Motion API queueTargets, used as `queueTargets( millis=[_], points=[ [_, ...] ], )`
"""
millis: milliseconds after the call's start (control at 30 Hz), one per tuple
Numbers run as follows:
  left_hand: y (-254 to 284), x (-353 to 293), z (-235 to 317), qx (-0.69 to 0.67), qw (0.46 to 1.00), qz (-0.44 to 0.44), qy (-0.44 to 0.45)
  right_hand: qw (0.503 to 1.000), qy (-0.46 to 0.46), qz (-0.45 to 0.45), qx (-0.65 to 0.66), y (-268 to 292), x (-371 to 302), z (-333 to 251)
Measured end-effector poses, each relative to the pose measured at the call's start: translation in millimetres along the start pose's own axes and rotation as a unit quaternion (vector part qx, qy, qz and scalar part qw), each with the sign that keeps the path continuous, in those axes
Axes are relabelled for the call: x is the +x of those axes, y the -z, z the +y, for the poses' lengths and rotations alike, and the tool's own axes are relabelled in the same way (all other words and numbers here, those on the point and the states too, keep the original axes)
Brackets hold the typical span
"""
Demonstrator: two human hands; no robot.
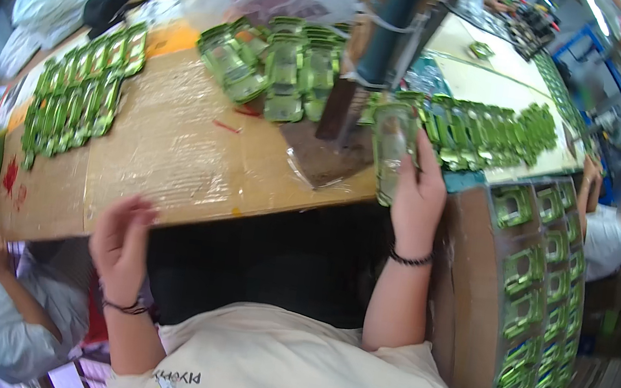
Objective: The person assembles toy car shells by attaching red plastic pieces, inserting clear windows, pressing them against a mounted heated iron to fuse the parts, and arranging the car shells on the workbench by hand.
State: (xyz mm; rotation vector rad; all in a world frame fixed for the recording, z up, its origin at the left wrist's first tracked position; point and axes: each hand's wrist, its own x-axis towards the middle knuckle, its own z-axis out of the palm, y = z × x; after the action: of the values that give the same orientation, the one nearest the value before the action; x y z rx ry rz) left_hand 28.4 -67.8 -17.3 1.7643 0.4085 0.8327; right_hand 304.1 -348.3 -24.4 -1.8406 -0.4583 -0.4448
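Right hand (419, 197) grips a green car shell (390, 146); left hand (120, 237) hovers, fingers loosely half open

Left hand (121, 239) blurs, fingers loosely curled over near edge of surface (171, 166); right hand (424, 190) grips by that edge's right end, forearm (397, 309) upright.

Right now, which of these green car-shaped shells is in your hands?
The shell gripped in the right hand, right of the post; it alone is held, the left hand being empty.
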Motion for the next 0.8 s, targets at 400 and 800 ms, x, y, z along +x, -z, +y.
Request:
queueTargets(
  millis=[400,800],
  points=[
    [186,32,-67,0.341,0.924,0.132,-0.114,0.953,0.048,0.011,-0.299,-9,17,6],
    [192,53,-117,0.079,0.987,0.141,-0.01,0.935,0.037,0.098,-0.338,-11,37,9]
  ],
)
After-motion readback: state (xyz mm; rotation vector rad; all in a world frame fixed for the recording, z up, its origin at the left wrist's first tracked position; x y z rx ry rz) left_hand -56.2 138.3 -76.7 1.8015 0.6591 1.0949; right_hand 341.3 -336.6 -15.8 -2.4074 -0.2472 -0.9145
